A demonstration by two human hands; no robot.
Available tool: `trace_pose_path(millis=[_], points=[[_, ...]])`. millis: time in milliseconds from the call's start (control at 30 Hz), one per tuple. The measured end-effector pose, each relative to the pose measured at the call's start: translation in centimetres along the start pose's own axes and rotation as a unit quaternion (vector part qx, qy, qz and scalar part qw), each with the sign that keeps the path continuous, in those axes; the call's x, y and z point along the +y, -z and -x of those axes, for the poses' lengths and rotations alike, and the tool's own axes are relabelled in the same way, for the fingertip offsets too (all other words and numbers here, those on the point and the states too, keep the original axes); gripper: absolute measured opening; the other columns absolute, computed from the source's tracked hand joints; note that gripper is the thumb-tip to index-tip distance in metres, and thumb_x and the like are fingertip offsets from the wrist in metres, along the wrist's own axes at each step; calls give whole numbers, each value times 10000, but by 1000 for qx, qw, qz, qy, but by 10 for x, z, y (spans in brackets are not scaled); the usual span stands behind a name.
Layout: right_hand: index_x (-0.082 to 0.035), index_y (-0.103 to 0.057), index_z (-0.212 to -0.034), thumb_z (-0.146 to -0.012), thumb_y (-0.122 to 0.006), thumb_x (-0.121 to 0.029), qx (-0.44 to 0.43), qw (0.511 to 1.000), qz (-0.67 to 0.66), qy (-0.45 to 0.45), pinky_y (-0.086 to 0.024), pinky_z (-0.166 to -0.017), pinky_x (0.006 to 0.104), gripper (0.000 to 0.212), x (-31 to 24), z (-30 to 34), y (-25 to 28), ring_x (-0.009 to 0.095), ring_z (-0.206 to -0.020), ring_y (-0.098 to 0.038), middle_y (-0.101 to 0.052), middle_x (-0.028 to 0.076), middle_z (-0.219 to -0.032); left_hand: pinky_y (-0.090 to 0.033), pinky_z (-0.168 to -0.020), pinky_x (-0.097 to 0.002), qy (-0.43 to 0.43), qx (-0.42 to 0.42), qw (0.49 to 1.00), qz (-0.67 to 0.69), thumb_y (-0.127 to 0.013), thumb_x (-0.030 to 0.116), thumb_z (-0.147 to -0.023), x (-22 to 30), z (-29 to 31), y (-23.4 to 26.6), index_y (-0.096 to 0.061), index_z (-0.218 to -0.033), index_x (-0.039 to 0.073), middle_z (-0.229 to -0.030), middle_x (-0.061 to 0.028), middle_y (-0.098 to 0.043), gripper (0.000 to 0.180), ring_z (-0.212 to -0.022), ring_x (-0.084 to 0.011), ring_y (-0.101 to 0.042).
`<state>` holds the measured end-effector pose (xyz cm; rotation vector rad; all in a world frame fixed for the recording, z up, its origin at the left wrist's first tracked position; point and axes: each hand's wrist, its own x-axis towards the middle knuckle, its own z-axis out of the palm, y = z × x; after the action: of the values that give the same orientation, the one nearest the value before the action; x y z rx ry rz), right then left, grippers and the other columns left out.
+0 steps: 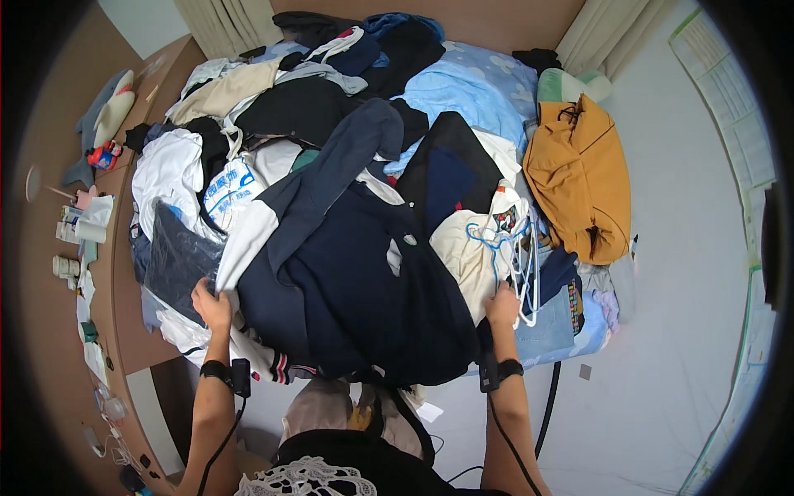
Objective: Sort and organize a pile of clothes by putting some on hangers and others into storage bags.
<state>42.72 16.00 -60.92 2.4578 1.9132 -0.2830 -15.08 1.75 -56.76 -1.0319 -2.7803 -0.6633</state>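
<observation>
A large navy jacket (364,289) with a white-and-grey sleeve lies spread over the heap of clothes in front of me. My left hand (212,306) is closed on the white part of that sleeve at the jacket's left side, next to a dark sheer plastic bag (178,252). At the jacket's right edge, my right hand (501,306) has its fingers curled in; what they grip is hidden. Several white hangers (529,277) and a blue hanger (473,234) lie just beside it, over a cream garment (459,260).
Clothes cover most of the bed, with a mustard jacket (579,178) at the right edge and a light-blue cloth (451,91) farther back. A wooden desk (145,190) runs along the left, holding a plush shark (103,124). A black cable or tube (549,409) hangs near the bed's front right.
</observation>
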Motion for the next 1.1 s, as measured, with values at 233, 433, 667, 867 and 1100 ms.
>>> trace_pose_path(millis=[233,433,667,867,1100], points=[[-11,-569,-994,-680,-522,-3,151,985,-49,61,-465,-698,441,318,19,-5,55,377,-750,-567,-564,224,-822,-402,-813,-376,-190,-92,972,107,-543,-58,-617,60,21,17,-542,-957,29,-971,-141,-501,351,-903,-309,-507],[28,-537,-986,-839,-474,5,30,824,-559,-88,-477,-481,225,161,59,0,135,94,-689,-589,-601,95,-856,-442,-586,-297,-158,-203,943,212,-528,-89,-650,89,34,8,-561,-868,8,-882,-116,-506,241,-689,-207,-540],[-26,-523,-944,-848,-467,-31,-15,834,-534,-137,-473,-645,253,111,88,6,145,144,-781,-600,-616,97,-936,-468,-633,-295,-164,-237,936,203,-582,-28,-641,77,39,-17,-577,-899,42,-907,-111,-513,267,-734,-220,-544],[67,-399,-1185,-861,-387,39,-95,348,-922,-137,-463,-468,145,325,76,27,187,124,-675,-605,-586,142,-942,-468,-690,-318,-129,-266,936,193,-602,-11,-638,68,40,-20,-583,-934,56,-934,-115,-520,304,-773,-235,-550],[43,-361,-1233,-871,-356,61,-36,423,-898,117,-291,-339,147,363,49,34,220,19,-399,-342,-488,64,-766,-474,-707,-319,-131,-279,927,215,-604,-4,-645,77,45,-20,-579,-945,54,-945,-124,-514,307,-793,-234,-555]])
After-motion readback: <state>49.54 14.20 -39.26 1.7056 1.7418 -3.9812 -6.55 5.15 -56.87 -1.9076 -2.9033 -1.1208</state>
